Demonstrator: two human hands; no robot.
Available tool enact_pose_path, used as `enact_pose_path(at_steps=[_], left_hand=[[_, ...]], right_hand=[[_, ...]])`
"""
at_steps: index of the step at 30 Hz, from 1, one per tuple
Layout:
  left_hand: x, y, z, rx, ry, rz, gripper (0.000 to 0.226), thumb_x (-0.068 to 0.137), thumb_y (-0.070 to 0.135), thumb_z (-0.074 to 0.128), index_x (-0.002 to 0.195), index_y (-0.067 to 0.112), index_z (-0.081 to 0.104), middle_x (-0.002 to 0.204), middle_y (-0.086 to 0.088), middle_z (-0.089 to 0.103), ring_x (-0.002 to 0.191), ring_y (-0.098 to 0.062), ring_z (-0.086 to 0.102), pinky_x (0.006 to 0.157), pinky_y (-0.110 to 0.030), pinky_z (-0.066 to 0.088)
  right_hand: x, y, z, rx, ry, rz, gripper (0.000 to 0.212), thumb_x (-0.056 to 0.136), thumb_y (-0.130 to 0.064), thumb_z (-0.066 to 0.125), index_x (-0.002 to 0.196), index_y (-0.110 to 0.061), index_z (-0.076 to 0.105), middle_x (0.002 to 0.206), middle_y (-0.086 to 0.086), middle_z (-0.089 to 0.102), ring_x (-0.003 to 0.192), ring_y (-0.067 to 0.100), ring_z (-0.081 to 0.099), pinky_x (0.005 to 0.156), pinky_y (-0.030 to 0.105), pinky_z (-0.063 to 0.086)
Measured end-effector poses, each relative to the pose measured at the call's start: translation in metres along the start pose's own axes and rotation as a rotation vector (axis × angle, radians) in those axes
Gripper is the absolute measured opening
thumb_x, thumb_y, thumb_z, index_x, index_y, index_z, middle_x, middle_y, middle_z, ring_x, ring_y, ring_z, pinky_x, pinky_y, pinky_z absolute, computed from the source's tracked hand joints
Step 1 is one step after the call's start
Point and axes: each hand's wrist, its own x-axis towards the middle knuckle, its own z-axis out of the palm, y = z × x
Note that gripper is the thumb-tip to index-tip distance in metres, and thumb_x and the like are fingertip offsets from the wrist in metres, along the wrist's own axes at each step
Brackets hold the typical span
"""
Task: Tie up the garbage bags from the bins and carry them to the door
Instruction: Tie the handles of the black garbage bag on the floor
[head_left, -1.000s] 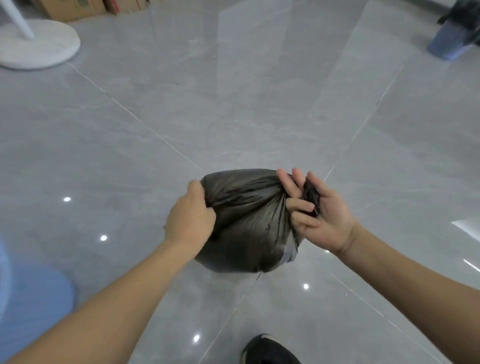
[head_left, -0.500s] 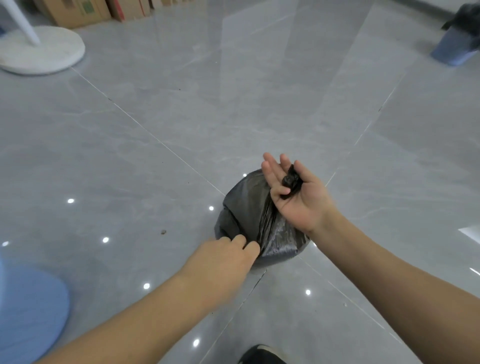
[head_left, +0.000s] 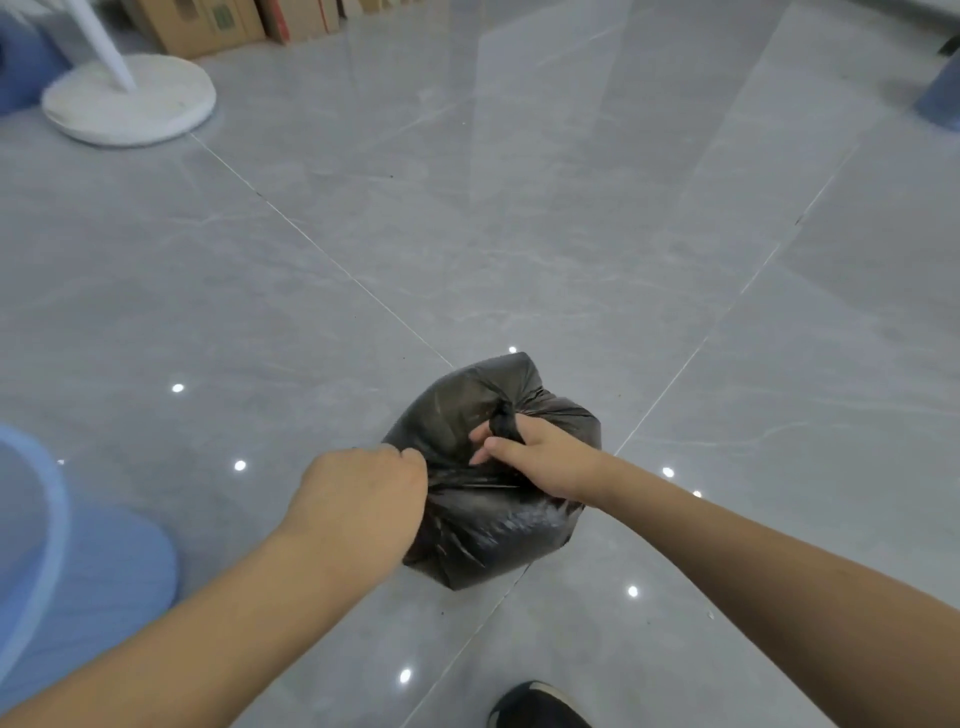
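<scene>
While we have both hands on the garbage bag (head_left: 488, 499), the knot is where this could fail. Our right hand (head_left: 545, 457) is closed round the gathered neck (head_left: 503, 422), which pokes up as a dark twist between the thumb and the curled fingers; our left hand (head_left: 363, 499) is fisted shut on a fold of the plastic at the bag's near-left edge, fingers hidden behind the knuckles. If we haul the two apart too hard, the thin film may stretch and tear near the neck, spilling whatever is inside onto the grey tiled floor (head_left: 519, 234). If we pull too gently, the tie could work loose once the bag hangs from one hand on the way to the door (which we cannot see from here). We cannot tell whether a full knot has been made yet, since the fingers cover that spot.

As for where it lies, the bag sits low in front of us, seemingly resting on the floor across a tile joint, with our shoe (head_left: 535, 706) just behind it. Its bulk lies under and between the two hands: the neck is at the top, inside the right-hand hold, and the body bulges down and toward us beneath the left fist. A blue bin (head_left: 78, 561) stands off to our left, well apart.
</scene>
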Motion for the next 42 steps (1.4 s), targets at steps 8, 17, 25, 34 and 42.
enact_pose_path(at_steps=[8, 17, 25, 34, 42], left_hand=[[0.033, -0.033, 0.005, -0.082, 0.205, 0.174, 0.023, 0.094, 0.02, 0.037, 0.112, 0.021, 0.052, 0.11, 0.001, 0.051, 0.103, -0.023, 0.047, 0.081, -0.034, 0.034], [0.085, -0.033, 0.019, -0.958, 0.138, 0.226, 0.023, 0.094, 0.012, 0.049, 0.109, 0.014, 0.067, 0.125, 0.001, 0.062, 0.118, -0.014, 0.051, 0.103, -0.024, 0.033], [0.096, -0.018, 0.037, -1.335, 0.043, 0.007, 0.027, 0.097, 0.01, 0.044, 0.079, 0.023, 0.059, 0.075, 0.007, 0.063, 0.075, -0.01, 0.057, 0.071, -0.019, 0.044], [0.092, -0.013, 0.057, -1.129, 0.194, -0.007, 0.02, 0.094, 0.01, 0.041, 0.089, 0.015, 0.059, 0.093, 0.005, 0.059, 0.098, -0.018, 0.051, 0.082, -0.029, 0.04], [0.09, -0.017, 0.059, -1.218, 0.095, 0.042, 0.033, 0.095, 0.017, 0.04, 0.08, 0.044, 0.052, 0.075, 0.011, 0.06, 0.084, -0.021, 0.059, 0.081, -0.042, 0.047]], right_hand=[[0.001, -0.007, -0.003, -0.118, -0.185, 0.077, 0.015, 0.09, -0.023, 0.057, 0.081, -0.028, 0.068, 0.079, -0.01, 0.07, 0.079, 0.008, 0.064, 0.077, 0.025, 0.048], [0.005, -0.016, -0.009, 0.139, -0.435, 0.3, 0.03, 0.089, 0.0, 0.05, 0.084, -0.014, 0.076, 0.088, 0.014, 0.074, 0.077, 0.027, 0.071, 0.076, 0.04, 0.06], [0.009, -0.02, -0.015, 0.474, -0.309, 0.319, 0.04, 0.077, -0.042, 0.055, 0.081, -0.006, 0.073, 0.068, 0.014, 0.065, 0.065, 0.027, 0.063, 0.07, 0.032, 0.055], [0.004, -0.032, -0.003, -0.723, -0.174, -0.069, 0.032, 0.079, -0.032, 0.06, 0.058, -0.014, 0.043, 0.053, -0.001, 0.049, 0.048, 0.013, 0.043, 0.05, 0.03, 0.037], [-0.005, -0.049, -0.017, -0.585, -0.204, 0.006, 0.026, 0.076, -0.039, 0.067, 0.07, -0.016, 0.059, 0.061, -0.008, 0.06, 0.056, 0.004, 0.056, 0.054, 0.018, 0.045]])
